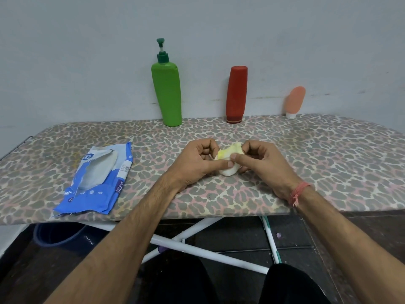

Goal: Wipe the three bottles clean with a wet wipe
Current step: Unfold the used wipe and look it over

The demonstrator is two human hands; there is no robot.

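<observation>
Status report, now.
Left hand and right hand pinch the wipe. Three bottles stand untouched by the wall. Nothing in the way.

— Where does the view sit?
— On the person's head, facing forward and down over both forearms onto the ironing board point(328, 150).
— How close?
— Near: the board's front edge runs across mid-frame, the wall point(87, 51) just behind it.
— Another view?
— No, just this wide-angle one, bending the edges.
</observation>
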